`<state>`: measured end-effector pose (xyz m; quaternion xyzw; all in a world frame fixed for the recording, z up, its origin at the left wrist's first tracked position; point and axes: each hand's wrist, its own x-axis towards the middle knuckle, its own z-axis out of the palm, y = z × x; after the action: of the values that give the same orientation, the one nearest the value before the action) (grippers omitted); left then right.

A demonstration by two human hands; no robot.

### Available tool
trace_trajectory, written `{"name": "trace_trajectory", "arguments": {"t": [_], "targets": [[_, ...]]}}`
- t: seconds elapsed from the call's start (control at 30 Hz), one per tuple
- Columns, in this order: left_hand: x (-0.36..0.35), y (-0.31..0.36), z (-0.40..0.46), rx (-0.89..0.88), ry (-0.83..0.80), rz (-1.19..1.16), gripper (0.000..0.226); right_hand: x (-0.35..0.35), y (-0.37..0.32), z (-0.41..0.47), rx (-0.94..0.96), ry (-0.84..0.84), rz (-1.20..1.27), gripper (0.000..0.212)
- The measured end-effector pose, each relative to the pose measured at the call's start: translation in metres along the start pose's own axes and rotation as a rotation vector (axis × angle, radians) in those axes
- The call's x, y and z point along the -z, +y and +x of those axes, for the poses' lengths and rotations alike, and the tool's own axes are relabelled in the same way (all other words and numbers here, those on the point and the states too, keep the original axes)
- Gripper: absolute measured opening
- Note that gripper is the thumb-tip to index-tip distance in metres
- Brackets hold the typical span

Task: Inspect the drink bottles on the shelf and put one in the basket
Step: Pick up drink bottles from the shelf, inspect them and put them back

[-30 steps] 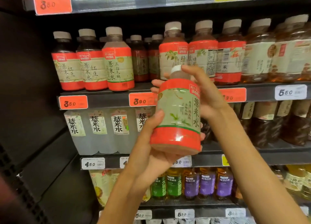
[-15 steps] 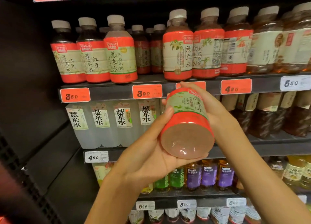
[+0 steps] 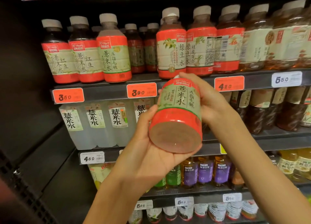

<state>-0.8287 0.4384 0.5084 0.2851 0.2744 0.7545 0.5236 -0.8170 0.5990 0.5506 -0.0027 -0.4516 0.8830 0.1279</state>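
Shelves [image 3: 104,93] of drinks stand behind while my left hand [image 3: 151,156] cups the tipped bottle [image 3: 178,112], its bottom facing me, and my right hand [image 3: 210,102] wraps around its top.

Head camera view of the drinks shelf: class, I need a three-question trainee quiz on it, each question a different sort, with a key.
1. True or false: the held bottle stands upright.
2. Which hand cradles its base? A) left hand B) right hand
3. Fill in: the orange price tag just left of the held bottle reads ___.

Key: 1 false, it is tilted, its base toward the camera; 2 A; 3 3.90.
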Motion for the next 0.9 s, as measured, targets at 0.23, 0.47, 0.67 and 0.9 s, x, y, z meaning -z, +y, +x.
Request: {"name": "trace_trajectory", "arguments": {"t": [0.23,0.47,0.67,0.9], "targets": [[0.014,-0.009,-0.008,-0.174,0.318,0.752,0.068,-0.009,-0.013,-0.013,0.401,0.023,-0.338,0.013],[0.018,-0.026,0.000,-0.351,0.323,0.966,0.071,-0.019,-0.014,-0.030,0.525,-0.017,-0.507,0.010],[0.027,-0.030,0.008,-0.586,0.429,1.048,0.079,-0.007,-0.014,-0.042,0.487,-0.015,-0.710,0.040],[0.041,-0.027,0.029,-0.759,0.492,1.131,0.089,0.000,0.006,-0.061,0.704,-0.285,-0.916,0.048]]}}
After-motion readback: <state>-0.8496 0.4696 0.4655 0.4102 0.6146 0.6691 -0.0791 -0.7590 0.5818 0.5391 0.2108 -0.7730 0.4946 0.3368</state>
